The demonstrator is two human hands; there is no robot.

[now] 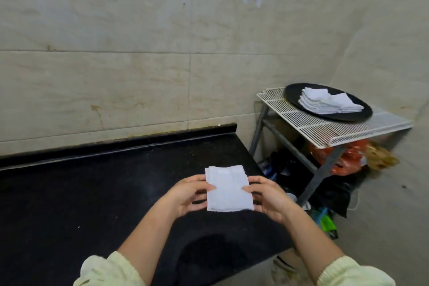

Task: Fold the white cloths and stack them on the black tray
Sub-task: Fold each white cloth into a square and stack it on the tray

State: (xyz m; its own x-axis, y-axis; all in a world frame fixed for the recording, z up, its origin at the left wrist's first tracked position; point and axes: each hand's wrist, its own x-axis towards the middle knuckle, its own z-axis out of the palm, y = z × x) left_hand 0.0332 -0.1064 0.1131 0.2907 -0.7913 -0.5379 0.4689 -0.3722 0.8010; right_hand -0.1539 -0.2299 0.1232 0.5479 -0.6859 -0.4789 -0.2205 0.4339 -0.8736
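**A:** Where is the cloth being kept just now?

**B:** The white cloth (228, 189) is being held over the black counter (92, 193), close to its right edge, the side nearest the rack. It is already folded into a small rectangle, with layers showing along its far side.

**A:** How is it being gripped?

**B:** It is being pinched at both side edges. The left edge is being grasped by the left hand (188, 193), thumb on top and fingers curled beneath, and the right edge by the right hand (267, 197) in the same way. Gripped like this, the layers are being kept from sliding apart. Whether it is being lifted clear of the counter cannot be told.

**A:** Why that side of the counter?

**B:** Most likely because the black tray (293, 96) is being used as the destination. It is sitting on the white wire rack (325, 131) beyond the counter's right edge, well apart from the hands. A stack of folded cloths (325, 101) is lying on it.

**A:** What is being called for next?

**B:** By the look of it, the folding is being finished, so a carry across to the stack seems due. The cloth would need to be set down squarely — if one edge is let go early, the layers could fan open.
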